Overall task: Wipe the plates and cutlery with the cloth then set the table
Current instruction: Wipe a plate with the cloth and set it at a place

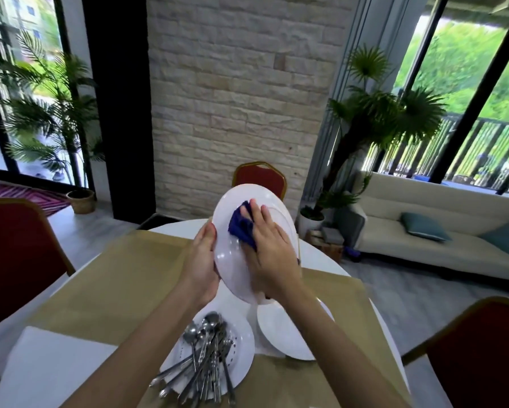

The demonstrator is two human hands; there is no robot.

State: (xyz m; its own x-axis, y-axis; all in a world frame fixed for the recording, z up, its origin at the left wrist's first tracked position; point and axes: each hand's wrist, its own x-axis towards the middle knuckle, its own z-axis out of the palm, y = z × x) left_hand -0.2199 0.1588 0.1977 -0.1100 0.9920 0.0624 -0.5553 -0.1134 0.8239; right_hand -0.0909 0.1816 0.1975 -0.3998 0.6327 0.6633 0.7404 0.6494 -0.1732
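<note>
Left grip (pixel 201 260) is curling round the rim of the tilted plate (pixel 232 201). Right grip (pixel 269 245) (fingers flat) is pressing the blue cloth (pixel 241 228) onto its face.

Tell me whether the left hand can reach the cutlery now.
Probably not yet: the left hand is busy gripping the raised plate. The cutlery lies uncovered below it, otherwise unobstructed.
</note>
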